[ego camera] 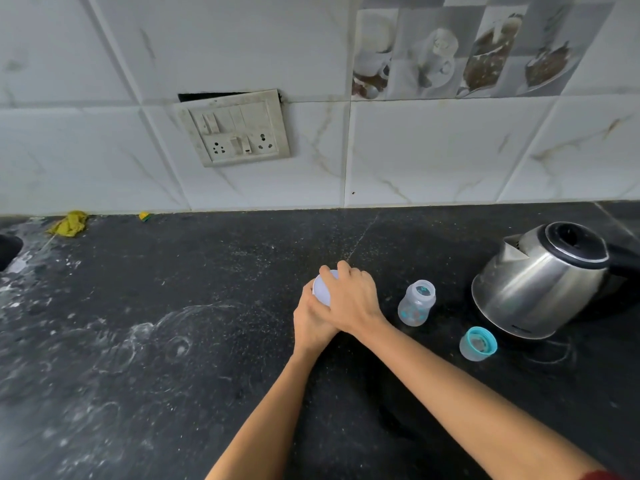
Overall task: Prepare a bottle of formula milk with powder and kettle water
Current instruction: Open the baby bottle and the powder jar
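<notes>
On the dark surface (173, 289), mid-scene, the left hand (311, 322) curls round the side of a white tub (322, 289) to steady it. The right hand (355, 301) crosses over and grips it from above, probably to twist it open for the powder. Just to the right, the bottle (417, 303) stands upright and uncapped, ready for filling. Its cap (478, 342) sits nearer, apart. The kettle (540, 282) stands at the right, spout turned left.
</notes>
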The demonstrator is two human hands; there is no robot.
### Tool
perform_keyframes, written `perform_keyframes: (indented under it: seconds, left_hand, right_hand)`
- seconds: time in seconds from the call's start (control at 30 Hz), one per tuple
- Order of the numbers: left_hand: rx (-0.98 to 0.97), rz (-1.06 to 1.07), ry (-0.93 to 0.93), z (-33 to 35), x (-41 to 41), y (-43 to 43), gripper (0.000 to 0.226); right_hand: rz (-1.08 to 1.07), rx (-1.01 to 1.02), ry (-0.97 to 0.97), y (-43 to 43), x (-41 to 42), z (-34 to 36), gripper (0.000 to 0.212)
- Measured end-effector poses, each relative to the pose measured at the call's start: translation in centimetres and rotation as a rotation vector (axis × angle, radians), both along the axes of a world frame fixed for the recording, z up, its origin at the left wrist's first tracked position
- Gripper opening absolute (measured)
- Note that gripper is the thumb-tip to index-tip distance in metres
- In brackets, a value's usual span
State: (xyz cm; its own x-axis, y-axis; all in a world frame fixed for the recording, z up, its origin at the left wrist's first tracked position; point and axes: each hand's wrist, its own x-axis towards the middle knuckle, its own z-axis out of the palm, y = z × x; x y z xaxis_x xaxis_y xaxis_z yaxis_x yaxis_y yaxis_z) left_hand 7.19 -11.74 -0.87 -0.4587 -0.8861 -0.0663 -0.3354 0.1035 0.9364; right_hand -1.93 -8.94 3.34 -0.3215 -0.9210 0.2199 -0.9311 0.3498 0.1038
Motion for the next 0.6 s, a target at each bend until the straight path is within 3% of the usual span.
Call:
perform_keyframes:
  seconds: [0.1,0.27,0.6]
  left_hand:
    - [-0.052,-0.012,-0.014,-0.3,-0.1,-0.2,0.085]
    - [-0.057,-0.12,-0.03,-0.7,0.1,-1.7,0.072]
    - [-0.084,-0.258,-0.093,0.4,0.6,-2.3,0.073]
  right_hand:
    - [0.086,-0.146,-0.086,0.1,-0.6,-0.9,0.063]
    - [0.341,-0.176,-0.203,0.2,-2.7,-0.4,0.057]
    - [0.837,0.309,-0.258,-0.2,-5.3,3.4,0.045]
